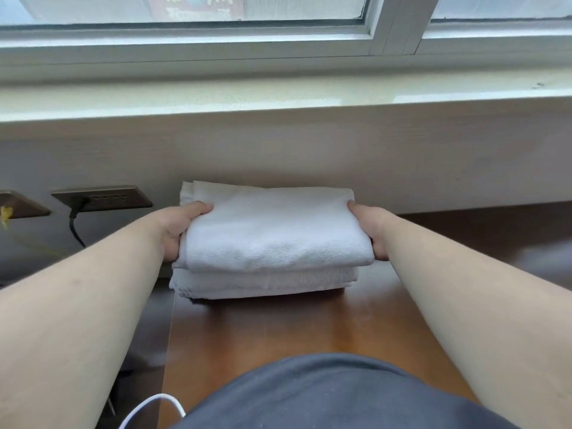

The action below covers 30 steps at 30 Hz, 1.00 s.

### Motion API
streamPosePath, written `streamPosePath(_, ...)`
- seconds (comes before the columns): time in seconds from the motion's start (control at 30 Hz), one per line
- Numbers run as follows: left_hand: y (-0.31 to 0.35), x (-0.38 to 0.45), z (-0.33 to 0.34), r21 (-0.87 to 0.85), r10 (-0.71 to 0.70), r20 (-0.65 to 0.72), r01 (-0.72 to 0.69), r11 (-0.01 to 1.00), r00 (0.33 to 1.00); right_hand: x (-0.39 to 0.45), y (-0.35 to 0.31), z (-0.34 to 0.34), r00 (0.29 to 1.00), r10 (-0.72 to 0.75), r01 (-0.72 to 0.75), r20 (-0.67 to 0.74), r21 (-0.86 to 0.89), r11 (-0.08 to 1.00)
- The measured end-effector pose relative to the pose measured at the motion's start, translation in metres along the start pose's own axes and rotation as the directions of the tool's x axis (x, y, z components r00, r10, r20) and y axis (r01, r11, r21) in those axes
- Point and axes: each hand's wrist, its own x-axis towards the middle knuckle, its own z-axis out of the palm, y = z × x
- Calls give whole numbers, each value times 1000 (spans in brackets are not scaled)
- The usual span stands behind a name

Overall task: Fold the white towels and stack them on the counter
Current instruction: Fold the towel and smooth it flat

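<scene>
Left hand (182,230) and right hand (368,227) pinch a folded towel (266,230) at nine and three o'clock. Lower it squarely onto the stack (263,283).

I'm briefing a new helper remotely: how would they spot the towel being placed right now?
Look below the window sill to the brown counter against the wall. A stack of folded white towels sits there; the wanted one is the top towel, held at its ends by the left hand and right hand.
</scene>
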Motion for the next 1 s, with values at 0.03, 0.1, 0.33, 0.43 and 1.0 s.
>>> streamPosePath(0.03,0,0,-2,-18,14,4,-14,1000,1000,0,0,1,1000,-1,1,-7,-15,1000)
streamPosePath(0.1,-1,1,-2,-18,38,-29,-39,999,999,1,2,1,999,-15,12,-42,-56,998)
streamPosePath(0.33,-12,0,-5,215,1,-106,22,976,994,-7,8,-9,997,28,-22,74,-85,996)
streamPosePath(0.43,-14,-7,-17,244,-4,40,-6,970,999,-11,12,-21,987,17,0,161,-110,994)
streamPosePath(1.0,-34,-37,38,945,869,70,-311,99,490,-33,37,30,535,-838,495,105,-843,210)
